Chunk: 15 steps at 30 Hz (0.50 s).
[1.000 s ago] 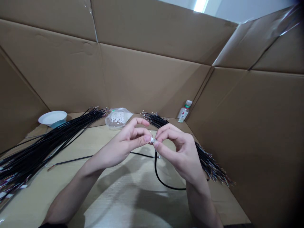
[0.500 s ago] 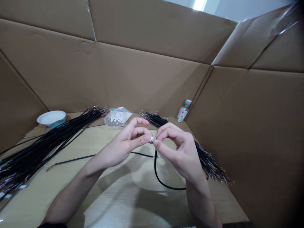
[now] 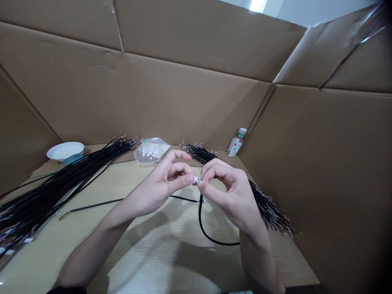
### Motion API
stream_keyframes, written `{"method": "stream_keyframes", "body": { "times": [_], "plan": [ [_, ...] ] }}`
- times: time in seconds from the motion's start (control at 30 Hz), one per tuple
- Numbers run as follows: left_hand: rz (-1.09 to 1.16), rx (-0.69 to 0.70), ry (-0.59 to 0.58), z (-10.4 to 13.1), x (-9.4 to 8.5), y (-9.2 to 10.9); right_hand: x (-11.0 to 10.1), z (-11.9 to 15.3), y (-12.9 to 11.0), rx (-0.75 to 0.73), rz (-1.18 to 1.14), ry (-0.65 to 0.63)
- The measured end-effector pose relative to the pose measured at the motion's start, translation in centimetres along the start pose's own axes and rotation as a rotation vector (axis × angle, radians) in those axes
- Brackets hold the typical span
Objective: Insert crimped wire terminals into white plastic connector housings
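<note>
Between thumb and forefinger, my left hand (image 3: 171,177) pinches a small white connector housing (image 3: 196,179). My right hand (image 3: 228,188) is closed on the wire end of a black cable (image 3: 202,222), right against the housing. Whether the wires sit inside the housing is too small to tell. From the fingertips the cable curves down and passes behind my right wrist. Another black cable (image 3: 94,205) lies across the table behind my left forearm, with bare coloured wires at its left end and a small pale piece at its right end.
A large bundle of black cables (image 3: 61,183) lies at the left, near a white bowl (image 3: 65,151). At the back is a clear bag (image 3: 151,151) of white housings. More cables (image 3: 269,210) lie behind my right hand. A bottle (image 3: 237,143) stands in the corner of the cardboard walls (image 3: 196,98).
Both hands keep almost the same pose, fingertips together at the housing. My right hand has shifted very slightly to the left.
</note>
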<state>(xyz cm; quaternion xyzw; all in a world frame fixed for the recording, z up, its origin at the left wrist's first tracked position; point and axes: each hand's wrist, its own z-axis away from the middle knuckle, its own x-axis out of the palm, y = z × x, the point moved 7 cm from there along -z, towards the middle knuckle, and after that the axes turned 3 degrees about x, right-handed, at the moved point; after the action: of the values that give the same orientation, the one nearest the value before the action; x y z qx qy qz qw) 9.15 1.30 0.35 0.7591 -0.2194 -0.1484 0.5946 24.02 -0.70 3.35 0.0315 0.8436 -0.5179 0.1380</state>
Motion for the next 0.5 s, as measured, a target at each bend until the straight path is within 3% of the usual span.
{"method": "stream_keyframes", "body": {
  "times": [0.5],
  "plan": [
    [-0.101,0.032,0.051,0.07,-0.71,0.01,0.13,-0.07,0.16,-0.002,0.085,-0.003]
  ]
}}
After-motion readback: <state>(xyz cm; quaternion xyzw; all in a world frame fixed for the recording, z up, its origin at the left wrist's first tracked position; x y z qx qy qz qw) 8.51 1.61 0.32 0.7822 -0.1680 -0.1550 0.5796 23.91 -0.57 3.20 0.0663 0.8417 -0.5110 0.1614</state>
